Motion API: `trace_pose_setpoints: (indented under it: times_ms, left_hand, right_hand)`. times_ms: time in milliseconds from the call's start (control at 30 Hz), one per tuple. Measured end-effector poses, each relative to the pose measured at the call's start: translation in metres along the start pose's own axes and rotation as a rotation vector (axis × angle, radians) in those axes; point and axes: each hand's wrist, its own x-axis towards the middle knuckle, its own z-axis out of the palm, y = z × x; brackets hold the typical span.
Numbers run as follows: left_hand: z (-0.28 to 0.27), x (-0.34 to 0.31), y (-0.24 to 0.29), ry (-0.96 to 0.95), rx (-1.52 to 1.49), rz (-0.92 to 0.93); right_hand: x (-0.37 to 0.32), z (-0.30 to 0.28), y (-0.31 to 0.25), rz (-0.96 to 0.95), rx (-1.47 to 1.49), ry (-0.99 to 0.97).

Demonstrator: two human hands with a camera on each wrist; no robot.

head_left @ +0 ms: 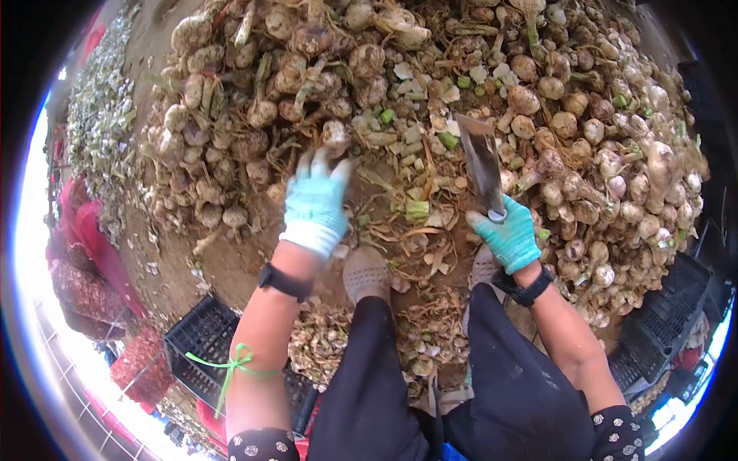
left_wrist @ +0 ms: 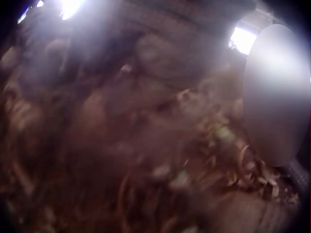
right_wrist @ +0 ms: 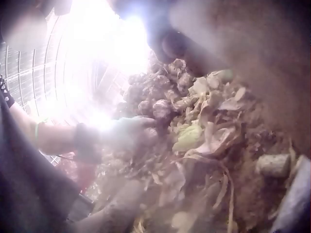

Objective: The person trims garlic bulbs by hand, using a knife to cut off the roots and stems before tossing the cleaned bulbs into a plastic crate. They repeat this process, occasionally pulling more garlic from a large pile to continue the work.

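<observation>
In the head view the left hand [head_left: 317, 201], in a pale green and white glove, reaches over the left heap of garlic [head_left: 261, 115]. Its blurred fingers are extended at a dirty bulb [head_left: 335, 134]; whether they touch it cannot be told. A green-gloved right hand [head_left: 507, 234] grips the handle of a broad metal blade [head_left: 483, 161], which points up and away. The right wrist view shows the left hand [right_wrist: 129, 132] hazily beside bulbs [right_wrist: 163, 109]. Blur fills the left wrist view, and neither hand can be made out there.
Another garlic heap [head_left: 600, 177] lies on the right. Cut stems and peelings [head_left: 419, 207] cover ground between the heaps, in front of the person's shoes [head_left: 366, 274]. Black crates [head_left: 201, 338] stand at both sides, with red mesh sacks [head_left: 144, 367] at the left.
</observation>
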Motion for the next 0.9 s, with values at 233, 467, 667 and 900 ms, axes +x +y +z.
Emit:
trace_pose_setpoints:
  times_ms: [233, 467, 667, 900]
  left_hand:
    - [0.045, 0.007, -0.04, 0.122, 0.128, 0.103]
    - [0.015, -0.026, 0.024, -0.038, -1.637, -0.431]
    - [0.033, -0.052, 0.029, -0.192, -1.557, 0.041]
    - [-0.004, -0.053, 0.056, -0.223, -1.699, -0.272]
  right_hand:
    - [-0.003, 0.016, 0.0, -0.09, -0.076, -0.014]
    - [-0.024, 0.017, -0.053, -0.234, -0.119, 0.01]
    - [-0.036, 0.017, -0.063, -0.576, -0.545, -0.121]
    - [-0.043, 0.02, -0.067, -0.851, -0.741, -0.138]
